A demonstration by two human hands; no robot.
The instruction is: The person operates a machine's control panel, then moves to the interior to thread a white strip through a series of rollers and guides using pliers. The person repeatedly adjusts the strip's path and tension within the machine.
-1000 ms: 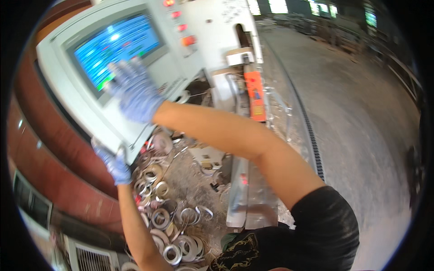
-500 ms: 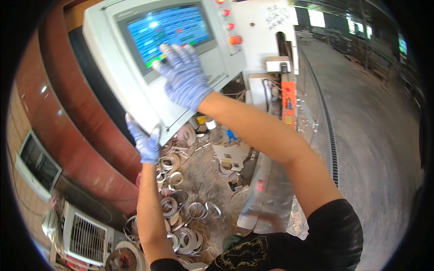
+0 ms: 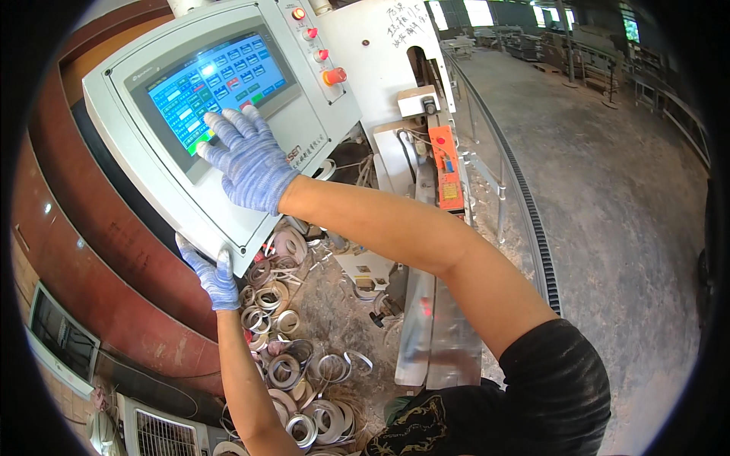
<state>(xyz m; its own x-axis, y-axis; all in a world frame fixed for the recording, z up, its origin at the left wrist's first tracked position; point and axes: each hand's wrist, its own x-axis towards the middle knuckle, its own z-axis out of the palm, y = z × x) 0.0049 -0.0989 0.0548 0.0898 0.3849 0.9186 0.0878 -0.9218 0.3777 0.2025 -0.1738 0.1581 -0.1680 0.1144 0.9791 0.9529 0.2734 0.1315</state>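
A light grey control box (image 3: 323,114) with a blue touchscreen (image 3: 182,95) fills the upper left. My right hand (image 3: 255,163), in a blue-and-white knit glove with pale fingertips, lies over the screen's lower edge. Its fingers are spread, and the fingertips are at the lower part of the display. Below, my left hand (image 3: 211,280), gloved the same way, holds the box's bottom corner between thumb and fingers; part of its grip is hidden behind the box. Red buttons (image 3: 333,76) run down the panel's right side.
Rolls of banding strip (image 3: 285,372) lie heaped on the floor below the box. An orange switch box (image 3: 447,171) sits along the machine at centre right, beside a black toothed track (image 3: 525,201). Curved red-brown panels (image 3: 91,197) stand at left, above a grilled unit (image 3: 163,433).
My view has shifted, so the box and both hands appear further left and lower. The right hand stays at the screen's lower edge, the left at the box corner.
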